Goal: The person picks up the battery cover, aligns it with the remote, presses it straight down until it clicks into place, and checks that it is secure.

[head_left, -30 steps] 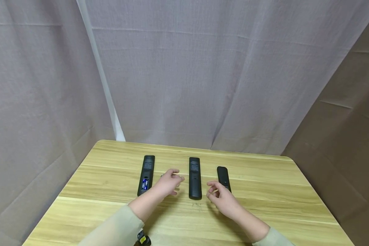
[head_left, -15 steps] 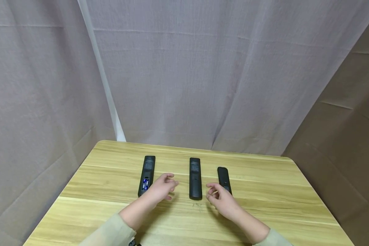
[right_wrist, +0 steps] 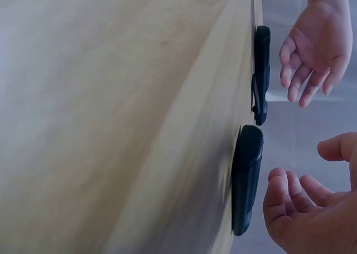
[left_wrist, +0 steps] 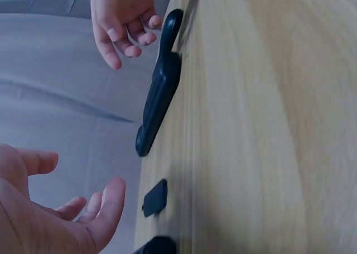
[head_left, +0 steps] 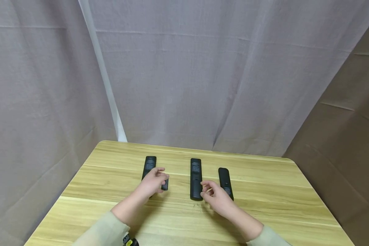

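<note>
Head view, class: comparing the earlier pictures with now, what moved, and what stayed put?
The left hand moved left, now hiding the batteries in the left remote; a small dark piece came into view by its fingers. The right hand shifted slightly left, toward the middle remote. Nothing was gripped or released. The left, middle and right remote stayed in place on the table.

On my feed I've got a plain, kinda roomy left sleeve [head_left: 103, 230] in pale greenish beige, and a matching right sleeve [head_left: 267, 238]. Both stop partway down the forearm, so left grip [head_left: 152, 181] and right grip [head_left: 219, 198] are bare. Near my left cuff [head_left: 120, 223] there's a black gadget [head_left: 135, 243] with a bright yellow patch [head_left: 129, 243], partly cut off.
</note>
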The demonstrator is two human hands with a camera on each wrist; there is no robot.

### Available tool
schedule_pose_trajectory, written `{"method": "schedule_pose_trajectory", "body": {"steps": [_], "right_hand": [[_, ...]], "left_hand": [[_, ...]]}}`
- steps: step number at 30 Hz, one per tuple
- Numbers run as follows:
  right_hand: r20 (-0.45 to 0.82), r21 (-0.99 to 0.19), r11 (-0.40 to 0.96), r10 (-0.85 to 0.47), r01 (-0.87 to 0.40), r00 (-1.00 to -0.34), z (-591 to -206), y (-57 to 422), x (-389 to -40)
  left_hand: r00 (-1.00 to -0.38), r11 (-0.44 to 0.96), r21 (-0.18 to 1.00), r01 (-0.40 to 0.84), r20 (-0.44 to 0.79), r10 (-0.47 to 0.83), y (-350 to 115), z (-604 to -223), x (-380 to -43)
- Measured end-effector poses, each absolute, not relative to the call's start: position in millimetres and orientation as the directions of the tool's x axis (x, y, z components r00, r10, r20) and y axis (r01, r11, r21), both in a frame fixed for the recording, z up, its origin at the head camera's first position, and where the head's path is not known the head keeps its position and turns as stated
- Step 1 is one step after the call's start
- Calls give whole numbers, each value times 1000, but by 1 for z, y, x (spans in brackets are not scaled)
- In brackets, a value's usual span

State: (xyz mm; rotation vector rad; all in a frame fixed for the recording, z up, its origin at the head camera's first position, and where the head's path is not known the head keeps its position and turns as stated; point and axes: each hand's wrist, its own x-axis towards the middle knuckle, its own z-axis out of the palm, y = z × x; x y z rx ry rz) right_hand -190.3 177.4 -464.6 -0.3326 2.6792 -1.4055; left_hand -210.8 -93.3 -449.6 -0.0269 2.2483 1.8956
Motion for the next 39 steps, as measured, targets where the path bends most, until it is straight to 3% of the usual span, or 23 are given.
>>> {"method": "schedule_pose_trajectory", "body": {"steps": [18, 29, 39], "right_hand": [[16, -823, 540, -289, -177, -957, -464, 151, -199], [35, -829, 512, -354, -225, -935, -467, 136, -207], [23, -806, 534, -405, -257, -914, -467, 109, -216]], "left_hand": [[-985, 142, 976, -166, -172, 30, -122, -451, -221], [-988, 203, 967, -151, -150, -22, -137, -453, -231], [-992, 511, 853, -110, -61, -112, -152, -465, -245]]}}
